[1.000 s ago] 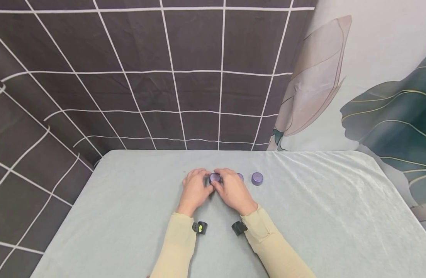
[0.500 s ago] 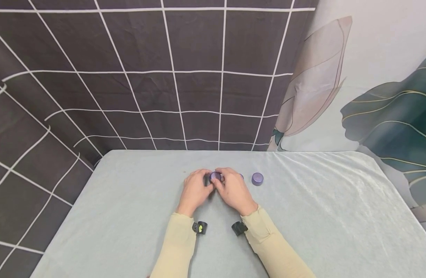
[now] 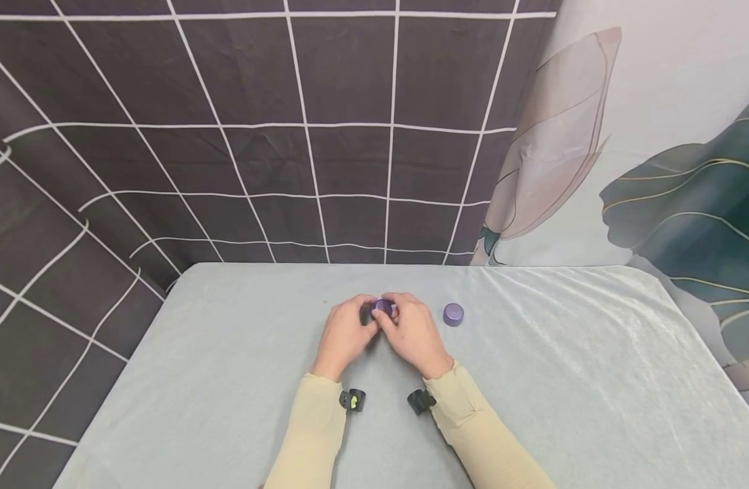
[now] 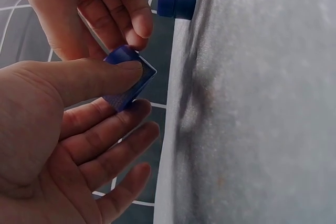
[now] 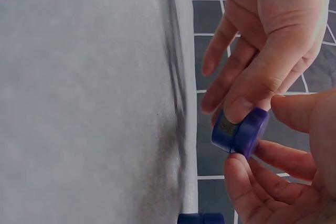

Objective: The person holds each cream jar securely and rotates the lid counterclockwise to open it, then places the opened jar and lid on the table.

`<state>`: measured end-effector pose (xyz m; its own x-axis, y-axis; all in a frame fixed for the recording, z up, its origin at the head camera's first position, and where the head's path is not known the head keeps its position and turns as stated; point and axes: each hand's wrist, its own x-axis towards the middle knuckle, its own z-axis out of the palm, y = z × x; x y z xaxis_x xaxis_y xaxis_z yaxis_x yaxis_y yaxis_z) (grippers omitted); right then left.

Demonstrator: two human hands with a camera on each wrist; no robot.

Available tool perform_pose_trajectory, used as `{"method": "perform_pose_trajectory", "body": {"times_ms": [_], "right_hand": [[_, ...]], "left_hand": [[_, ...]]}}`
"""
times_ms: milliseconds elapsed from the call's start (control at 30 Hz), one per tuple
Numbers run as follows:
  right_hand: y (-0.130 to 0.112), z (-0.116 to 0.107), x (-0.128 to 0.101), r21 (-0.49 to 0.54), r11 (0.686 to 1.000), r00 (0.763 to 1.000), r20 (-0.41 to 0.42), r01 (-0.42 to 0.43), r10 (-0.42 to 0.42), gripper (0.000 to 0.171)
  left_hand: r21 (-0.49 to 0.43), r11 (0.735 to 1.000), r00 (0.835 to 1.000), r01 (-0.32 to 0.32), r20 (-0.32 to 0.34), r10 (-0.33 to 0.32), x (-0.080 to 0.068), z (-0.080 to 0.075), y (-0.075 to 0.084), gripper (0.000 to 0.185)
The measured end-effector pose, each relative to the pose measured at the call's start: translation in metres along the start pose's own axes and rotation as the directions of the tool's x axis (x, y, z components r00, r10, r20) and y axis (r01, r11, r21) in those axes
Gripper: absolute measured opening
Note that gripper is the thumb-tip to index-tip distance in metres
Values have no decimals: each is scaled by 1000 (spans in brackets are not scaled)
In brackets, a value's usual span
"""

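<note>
Here, starting from the biggest thing, I see one table (image 3: 227,380) under a pale grey-green cloth, backed by a dark grid-patterned curtain (image 3: 258,136) from about nine to one o'clock and a leaf-printed hanging (image 3: 655,170) toward two o'clock. My two arms come in from six o'clock in beige sleeves, each with a small black wrist camera mount, and meet near the table's middle. The left hand (image 3: 345,333) and the right hand (image 3: 413,334) are brought close together around one small purple jar (image 3: 383,307), lifted just off the cloth, which I judge is so both can work on it at once. In the left wrist view the left thumb lies across the purple jar (image 4: 127,78) with the fingers (image 4: 113,129) loosely spread beneath it, so that hand pinches it; the right hand (image 4: 92,9) curls in from above. In the right wrist view the jar (image 5: 241,129) shows two stacked parts, a lid and a base as far as I can judge, with the left thumb pressed on one end and my right fingers (image 5: 262,182) cradling the other side. A second purple jar (image 3: 452,314) stands alone on the cloth at about three o'clock of the hands, near but apart, seemingly parked out of the way. So I count two purple jars, two hands, one table.
</note>
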<state>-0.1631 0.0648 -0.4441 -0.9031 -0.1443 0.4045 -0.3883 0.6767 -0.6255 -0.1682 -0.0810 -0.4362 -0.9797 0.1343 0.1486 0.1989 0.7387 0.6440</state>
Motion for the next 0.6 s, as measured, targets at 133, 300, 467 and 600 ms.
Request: {"method": "perform_pose_trajectory", "body": {"times_ms": [133, 300, 467, 600], "right_hand": [[1, 1, 0, -4, 1000, 1000, -12, -5, 5, 31], [3, 2, 1, -5, 1000, 1000, -15, -13, 13, 31], [3, 1, 2, -4, 1000, 1000, -19, -19, 19, 30], [1, 1, 1, 14, 1000, 999, -22, -27, 27, 29]], "left_hand": [[-5, 1000, 1000, -8, 0, 8, 0, -1, 2, 39], [-8, 1000, 1000, -30, -7, 30, -1, -1, 3, 40], [-12, 999, 999, -41, -16, 41, -1, 0, 3, 42], [-17, 999, 999, -31, -33, 31, -1, 1, 2, 42]]}}
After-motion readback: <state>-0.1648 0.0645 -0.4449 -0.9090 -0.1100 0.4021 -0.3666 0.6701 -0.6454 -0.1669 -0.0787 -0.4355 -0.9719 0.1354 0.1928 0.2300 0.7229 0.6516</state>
